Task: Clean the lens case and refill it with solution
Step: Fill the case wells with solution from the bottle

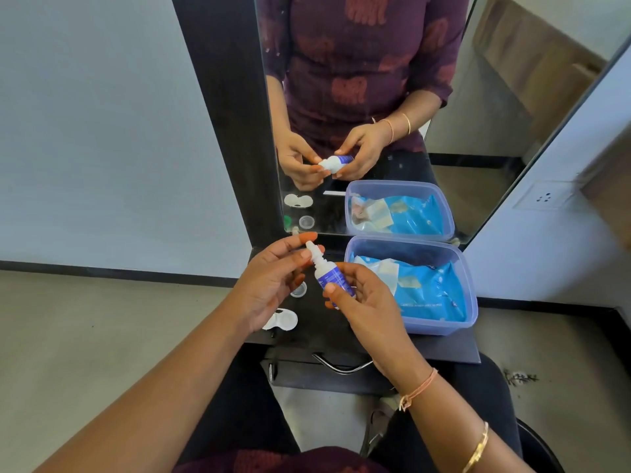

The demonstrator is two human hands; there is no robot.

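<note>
A small solution bottle (330, 274) with a blue label and a white neck is tilted in the air above the dark shelf (327, 331). My right hand (362, 298) grips its body. My left hand (273, 278) pinches the white cap at its top between thumb and fingers. The white lens case (285, 320) lies open on the shelf below my left hand. A clear round lid (299, 290) rests on the shelf just under the bottle.
A clear blue plastic box (467, 302) holding a blue wipes packet and sachets stands on the shelf's right side. A mirror (375, 97) rises behind the shelf and reflects my hands. A metal drawer handle (341, 365) sits below the shelf front.
</note>
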